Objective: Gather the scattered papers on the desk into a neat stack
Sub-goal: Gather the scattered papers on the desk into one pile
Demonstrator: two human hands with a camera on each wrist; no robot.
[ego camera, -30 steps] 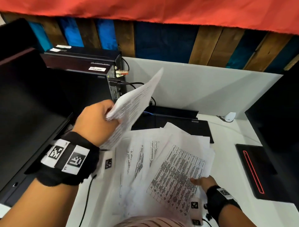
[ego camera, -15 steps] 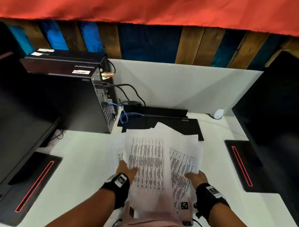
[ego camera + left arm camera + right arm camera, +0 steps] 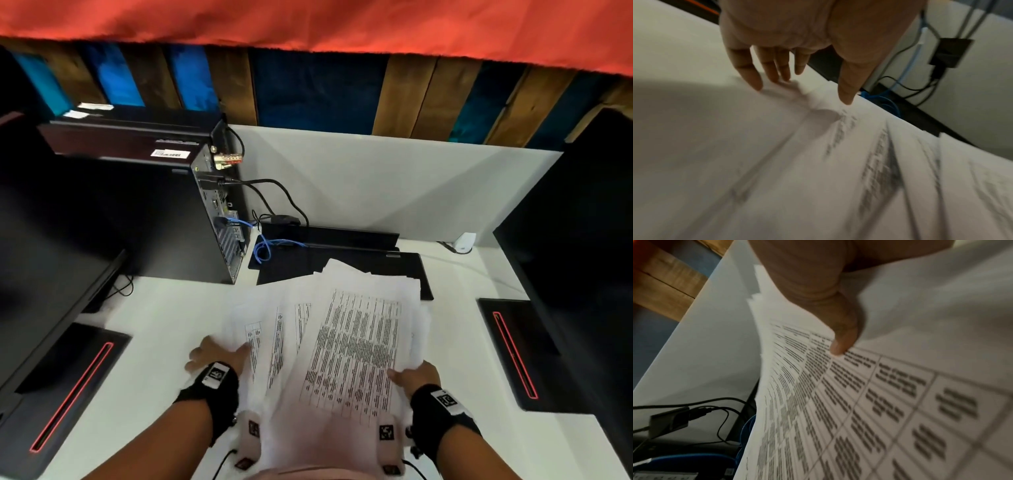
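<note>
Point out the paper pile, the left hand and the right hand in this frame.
paper pile (image 3: 356, 342): head view, on the printed table of the top sheet.
left hand (image 3: 219, 353): head view, on the back of the hand at the pile's left edge.
right hand (image 3: 416, 375): head view, on the back of the hand.

white desk (image 3: 164, 329) — papers (image 3: 342, 335), computer tower (image 3: 144, 219), laptop (image 3: 387, 260)

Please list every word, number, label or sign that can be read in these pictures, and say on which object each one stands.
No text can be read.
Printed tables on the papers: blurred.
White barcode label on the computer tower: too small.
White stickers on the black box behind the tower: too small.
Square marker tags on the wristbands: patterns only, no words.
</note>
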